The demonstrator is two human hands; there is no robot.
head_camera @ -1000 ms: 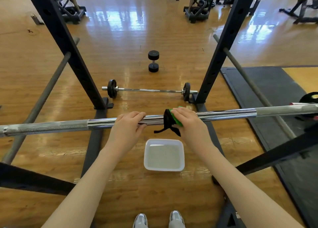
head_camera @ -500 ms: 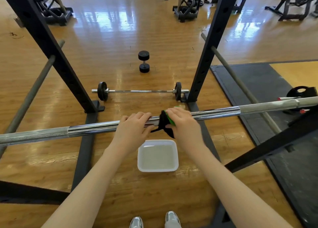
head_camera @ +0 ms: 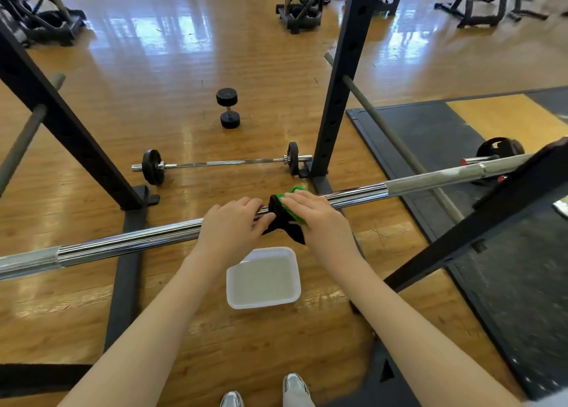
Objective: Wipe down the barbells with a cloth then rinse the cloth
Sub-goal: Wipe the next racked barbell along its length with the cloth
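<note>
Gleaming chrome barbell (head_camera: 129, 242), green-black cloth (head_camera: 284, 211)

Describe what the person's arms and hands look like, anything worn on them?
Both forearms are bare right down into the frame's bottom edge: no sleeves show. The left hand and right hand wear no gloves, and no watch, bracelet or ring can be seen. The fingers are uncovered. Below, silver-white shoes peek in.
</note>
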